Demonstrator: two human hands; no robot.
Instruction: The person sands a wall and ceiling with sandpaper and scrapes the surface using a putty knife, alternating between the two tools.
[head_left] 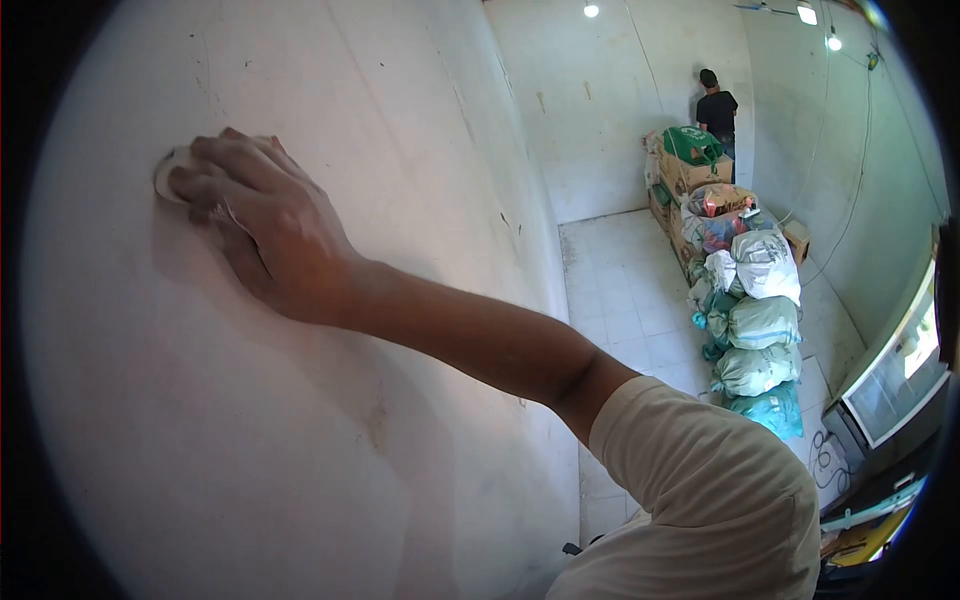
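My right hand (pixel 270 225) reaches across to the pale wall (pixel 250 420) on the left, its back toward me and its fingers bent. Under the fingertips is a pale, rounded, flat piece (pixel 165 178), held against the wall. Only its edge shows past the fingers, so I cannot tell its kind. The forearm is bare, and a beige short sleeve (pixel 710 480) covers the upper arm. Faint marks and brownish stains run over the wall surface near the hand. My left hand is out of view.
Stuffed sacks (pixel 765 320) and cardboard boxes (pixel 690 178) stand in a row on the tiled floor (pixel 625 300). A person in dark clothes (pixel 716 112) stands at the far wall. A framed glass panel (pixel 900 360) and a coiled cable (pixel 828 460) are at the right.
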